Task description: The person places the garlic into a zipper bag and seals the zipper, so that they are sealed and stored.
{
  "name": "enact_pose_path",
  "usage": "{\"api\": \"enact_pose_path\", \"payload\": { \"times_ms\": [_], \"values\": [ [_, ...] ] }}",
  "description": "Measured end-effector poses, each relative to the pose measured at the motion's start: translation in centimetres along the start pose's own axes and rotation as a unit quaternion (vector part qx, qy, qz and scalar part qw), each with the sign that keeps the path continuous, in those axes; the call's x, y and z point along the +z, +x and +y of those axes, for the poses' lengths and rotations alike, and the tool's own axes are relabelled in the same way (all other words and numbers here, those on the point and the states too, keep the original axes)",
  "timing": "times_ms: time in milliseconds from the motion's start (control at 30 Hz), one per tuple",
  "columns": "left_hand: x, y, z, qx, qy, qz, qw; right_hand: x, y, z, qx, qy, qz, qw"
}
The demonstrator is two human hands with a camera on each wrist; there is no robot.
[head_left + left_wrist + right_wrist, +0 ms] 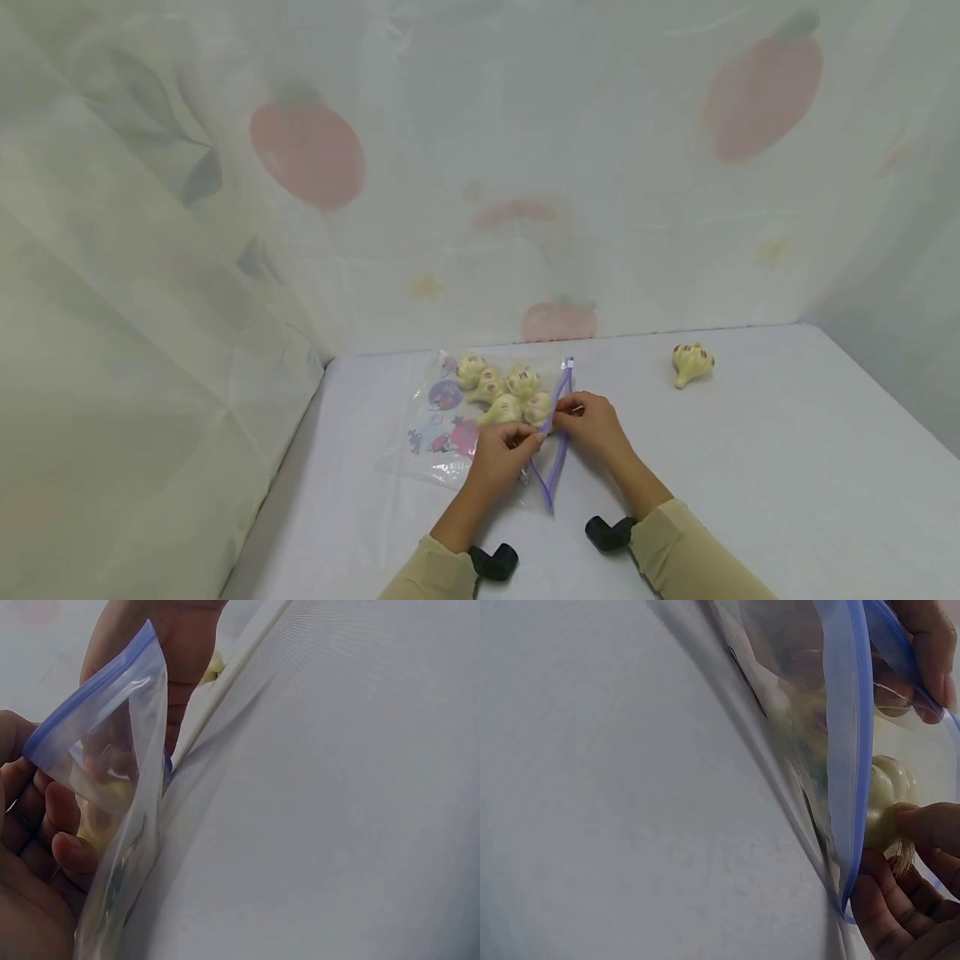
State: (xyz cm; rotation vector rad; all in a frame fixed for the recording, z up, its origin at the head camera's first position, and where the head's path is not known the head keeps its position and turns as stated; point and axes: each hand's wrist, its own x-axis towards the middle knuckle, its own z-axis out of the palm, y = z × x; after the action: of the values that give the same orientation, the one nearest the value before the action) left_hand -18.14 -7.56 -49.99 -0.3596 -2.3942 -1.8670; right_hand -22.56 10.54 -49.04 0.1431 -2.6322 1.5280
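Across the bench [675, 475] my clear bag [446, 395] lies flat, its mouth parted toward my right, and that limpness is the main risk: the thin film could fold inward and catch whatever sits in the opening. Tilting the bag too far this way might let the bulbs inside the bag [522, 382] roll toward the gap.

My left hand [498, 458] has thumb and fingers curled, pinching one edge of the mouth; a loose pinch there could let the opening sag. My right hand [596, 427] is closed between thumb and fingers around a garlic bulb [883, 787] at its fibrous end, just within the mouth. Since I grip it only by that narrow end, it could twist or slip out.

The loose bulb [692, 362] rests near the far edge of the bench, well apart from both hands; a knock might roll it off. Slimmest is the purple zip strip [864, 735], which could snag the bulb or my knuckles.
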Motion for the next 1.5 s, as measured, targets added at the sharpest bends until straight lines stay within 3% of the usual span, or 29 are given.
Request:
{"api": "enact_pose_path", "payload": {
  "times_ms": [133, 233, 467, 633, 933, 1167, 1333, 1500],
  "values": [
    [-0.3, -0.5, 2.0, -0.010, -0.006, -0.009, 0.9999, 0.2, 0.0, -0.1, 0.006, 0.009, -0.009, 0.9999],
    [-0.7, -0.8, 3.2, -0.005, -0.009, -0.014, 0.9999, 0.3, -0.1, 0.0, -0.017, 0.015, -0.027, 0.9994],
    [-1.0, -0.8, 3.2, 0.005, 0.001, -0.008, 1.0000, 0.6, -0.1, 0.5, -0.117, 0.026, -0.108, 0.9869],
    [-1.0, -0.8, 2.9, 0.007, 0.004, -0.007, 0.9999, 0.6, -0.3, 0.7, -0.138, 0.018, -0.124, 0.9825],
    [-1.0, -1.0, 2.8, 0.004, 0.001, -0.008, 1.0000, -0.2, -0.4, 0.4, -0.049, 0.026, -0.094, 0.9940],
    [-1.0, -1.0, 3.0, -0.006, 0.005, -0.003, 1.0000, -3.9, 1.1, 1.1, -0.012, 0.027, -0.079, 0.9965],
    [-1.0, -1.0, 2.9, -0.006, 0.006, -0.002, 1.0000, -8.1, 2.5, 1.2, -0.025, -0.062, -0.001, 0.9978],
    [-1.0, -0.9, 2.8, -0.003, 0.005, -0.003, 1.0000, -11.5, 3.3, 1.2, -0.024, -0.144, 0.094, 0.9849]
  ]
}}
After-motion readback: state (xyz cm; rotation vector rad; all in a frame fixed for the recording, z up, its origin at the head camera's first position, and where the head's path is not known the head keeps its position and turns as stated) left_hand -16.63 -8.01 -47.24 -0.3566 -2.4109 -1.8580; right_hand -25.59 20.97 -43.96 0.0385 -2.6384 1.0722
